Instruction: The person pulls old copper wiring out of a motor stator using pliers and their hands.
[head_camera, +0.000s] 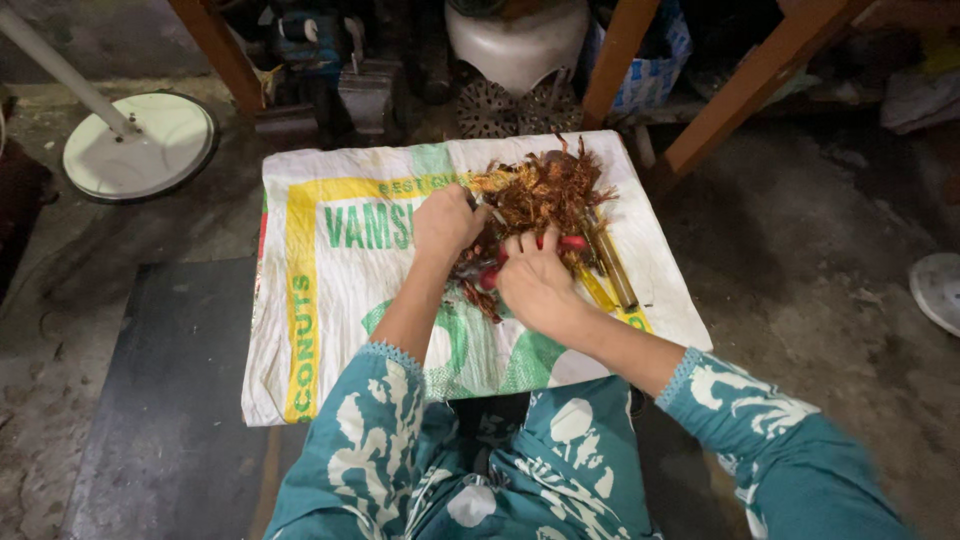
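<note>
Both hands, left (447, 222) and right (537, 283), grip red-handled scissors (560, 244) over dried flowers (540, 190).

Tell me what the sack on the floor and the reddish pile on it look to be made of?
The sack looks like woven plastic: white, faintly glossy, printed, creased. The pile seems to be dry plant fibre: rusty, stringy, matted strands. The tool handle under the right hand looks like smooth red plastic.

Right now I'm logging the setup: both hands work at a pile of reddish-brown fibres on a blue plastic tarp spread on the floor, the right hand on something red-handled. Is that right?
Not quite. In the head view the pile of reddish-brown fibres lies on a white woven sack with yellow and green print, not a blue tarp. The rest holds: both the left hand and the right hand are at the pile, the right on a red-handled tool.
</note>
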